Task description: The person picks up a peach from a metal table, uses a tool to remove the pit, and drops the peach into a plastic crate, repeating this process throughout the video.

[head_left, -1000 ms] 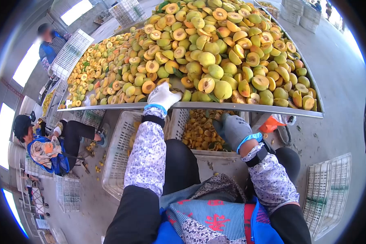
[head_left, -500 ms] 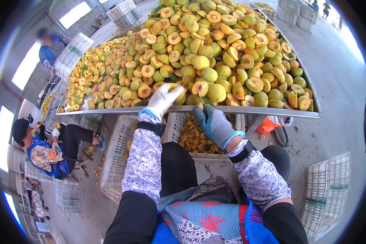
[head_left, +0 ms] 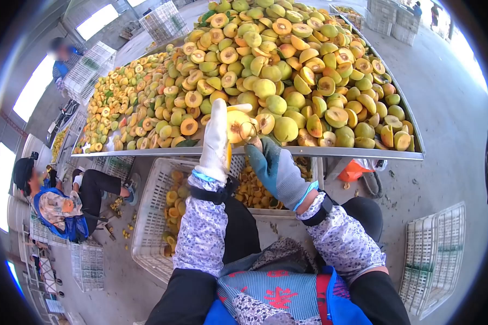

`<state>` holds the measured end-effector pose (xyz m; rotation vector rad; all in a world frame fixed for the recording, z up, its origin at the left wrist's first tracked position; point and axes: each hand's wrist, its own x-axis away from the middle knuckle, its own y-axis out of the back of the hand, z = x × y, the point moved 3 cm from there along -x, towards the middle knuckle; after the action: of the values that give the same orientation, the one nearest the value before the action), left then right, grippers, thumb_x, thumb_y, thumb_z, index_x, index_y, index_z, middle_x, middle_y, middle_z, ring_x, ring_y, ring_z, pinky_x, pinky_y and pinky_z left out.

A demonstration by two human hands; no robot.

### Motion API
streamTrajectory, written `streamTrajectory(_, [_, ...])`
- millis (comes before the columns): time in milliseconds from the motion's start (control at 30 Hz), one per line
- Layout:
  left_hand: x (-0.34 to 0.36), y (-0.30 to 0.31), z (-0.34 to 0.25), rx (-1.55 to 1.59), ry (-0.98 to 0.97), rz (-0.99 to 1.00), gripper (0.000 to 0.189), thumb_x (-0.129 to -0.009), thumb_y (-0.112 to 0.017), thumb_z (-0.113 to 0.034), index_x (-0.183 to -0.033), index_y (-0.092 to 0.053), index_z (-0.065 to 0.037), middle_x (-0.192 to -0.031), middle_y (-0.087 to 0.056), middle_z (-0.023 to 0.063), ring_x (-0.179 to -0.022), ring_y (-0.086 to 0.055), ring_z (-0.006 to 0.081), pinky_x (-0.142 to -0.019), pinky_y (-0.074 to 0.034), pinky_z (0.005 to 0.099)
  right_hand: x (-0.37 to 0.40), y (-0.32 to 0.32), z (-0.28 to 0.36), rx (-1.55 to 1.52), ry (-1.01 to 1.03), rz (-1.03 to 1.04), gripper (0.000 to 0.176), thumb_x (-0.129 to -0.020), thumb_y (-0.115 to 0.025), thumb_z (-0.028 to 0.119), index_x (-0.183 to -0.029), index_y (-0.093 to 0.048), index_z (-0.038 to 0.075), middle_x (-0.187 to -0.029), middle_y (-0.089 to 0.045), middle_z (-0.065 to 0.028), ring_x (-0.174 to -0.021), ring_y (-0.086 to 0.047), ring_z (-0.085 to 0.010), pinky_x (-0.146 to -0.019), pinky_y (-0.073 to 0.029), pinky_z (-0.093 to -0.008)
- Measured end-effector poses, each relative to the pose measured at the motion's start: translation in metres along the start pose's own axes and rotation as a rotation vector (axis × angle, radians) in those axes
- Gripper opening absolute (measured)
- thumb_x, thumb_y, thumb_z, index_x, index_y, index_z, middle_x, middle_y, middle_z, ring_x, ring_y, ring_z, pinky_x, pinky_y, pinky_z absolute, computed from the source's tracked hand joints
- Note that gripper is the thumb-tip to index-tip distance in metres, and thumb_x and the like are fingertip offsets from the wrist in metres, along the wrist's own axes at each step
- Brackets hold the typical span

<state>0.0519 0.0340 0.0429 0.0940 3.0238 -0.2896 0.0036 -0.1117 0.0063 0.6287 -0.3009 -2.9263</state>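
My left hand (head_left: 216, 143), in a white glove, is closed round a halved yellow peach (head_left: 237, 125), its cut face toward my right hand. My right hand (head_left: 276, 169), in a blue and grey glove, grips what looks like a small pitting tool (head_left: 253, 142). A thin curved loop at its tip meets the cut face; most of the handle is hidden by my fingers. Both hands are at the near rim of a metal-edged table (head_left: 352, 154). Heaped on it are many halved peaches (head_left: 303, 81), several with pits showing.
Below the table, one white crate (head_left: 146, 216) holds peach halves and another crate (head_left: 276, 210) holds smaller pieces. An upturned crate (head_left: 434, 260) stands at right. An orange bag (head_left: 352, 170) hangs under the table. One person (head_left: 65, 206) sits at left; another (head_left: 62, 59) stands beyond.
My left hand has come back from the heap with a peach half and turned upright. My right hand has brought the tool against the cut face. The view has shifted slightly.
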Motion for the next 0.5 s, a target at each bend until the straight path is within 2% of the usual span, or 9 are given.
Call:
streamTrajectory(100, [0.016,-0.026,-0.004,0.208,-0.018,0.022,0.070,-0.108,-0.032,-0.055,-0.119,-0.063,0.007,-0.097,-0.072,0.0165,-0.086,-0.068,0.0242,-0.082,-0.057,0.0347,0.000,-0.003,-0.007,0.014,0.040,-0.019,0.038,-0.103,-0.057,0.037,-0.098,-0.061,-0.001,-0.081,-0.066,-0.0267,-0.077,-0.066,-0.0465,-0.064,-0.050,-0.0499])
streamTrajectory(133, [0.011,-0.022,0.008,0.351,-0.045,0.088,0.066,-0.109,-0.032,-0.049,-0.121,-0.061,0.009,-0.105,-0.071,0.0202,-0.096,-0.069,0.0293,-0.088,-0.057,0.0401,-0.001,-0.001,-0.005,-0.002,0.039,0.000,0.042,-0.103,-0.056,0.041,-0.100,-0.061,0.000,-0.081,-0.067,-0.0264,-0.077,-0.065,-0.0466,-0.064,-0.049,-0.0510])
streamTrajectory(233, [0.019,-0.038,0.009,0.443,-0.112,-0.061,0.060,-0.110,-0.035,-0.044,-0.123,-0.060,0.009,-0.112,-0.070,0.0223,-0.104,-0.069,0.0326,-0.093,-0.058,0.0431,-0.001,-0.003,-0.012,-0.030,0.019,-0.006,0.044,-0.102,-0.056,0.043,-0.101,-0.062,0.000,-0.083,-0.067,-0.0264,-0.078,-0.065,-0.0469,-0.065,-0.050,-0.0516])
streamTrajectory(267, [0.022,-0.039,0.011,0.433,-0.132,-0.052,0.055,-0.109,-0.038,-0.041,-0.124,-0.060,0.008,-0.117,-0.069,0.0224,-0.109,-0.069,0.0329,-0.093,-0.059,0.0428,0.001,-0.004,-0.016,-0.025,0.007,0.016,0.041,-0.103,-0.056,0.040,-0.103,-0.062,0.000,-0.085,-0.068,-0.0240,-0.078,-0.067,-0.0402,-0.068,-0.051,-0.0475])
streamTrajectory(333, [0.021,-0.034,0.018,0.416,-0.075,-0.064,0.054,-0.109,-0.039,-0.041,-0.122,-0.061,0.007,-0.115,-0.070,0.0219,-0.104,-0.070,0.0319,-0.089,-0.060,0.0415,0.004,-0.005,-0.021,-0.017,-0.017,0.063,0.036,-0.105,-0.055,0.035,-0.109,-0.064,0.000,-0.090,-0.071,-0.0191,-0.080,-0.070,-0.0268,-0.073,-0.053,-0.0393])
streamTrajectory(433, [0.025,-0.030,0.015,0.244,-0.012,-0.065,0.054,-0.108,-0.043,-0.043,-0.117,-0.064,0.005,-0.109,-0.072,0.0203,-0.093,-0.072,0.0290,-0.081,-0.062,0.0378,0.009,-0.003,-0.028,0.191,-0.140,0.205,0.039,-0.105,-0.055,0.038,-0.108,-0.065,0.000,-0.091,-0.073,-0.0178,-0.077,-0.068,-0.0252,-0.073,-0.053,-0.0404])
streamTrajectory(500, [0.024,-0.025,0.014,0.151,0.008,-0.012,0.054,-0.107,-0.044,-0.044,-0.116,-0.064,0.006,-0.107,-0.072,0.0197,-0.090,-0.073,0.0284,-0.078,-0.062,0.0362,0.011,-0.010,-0.039,0.104,-0.138,0.200,0.039,-0.106,-0.054,0.039,-0.105,-0.066,0.002,-0.084,-0.072,-0.0131,-0.071,-0.065,-0.0214,-0.068,-0.052,-0.0370])
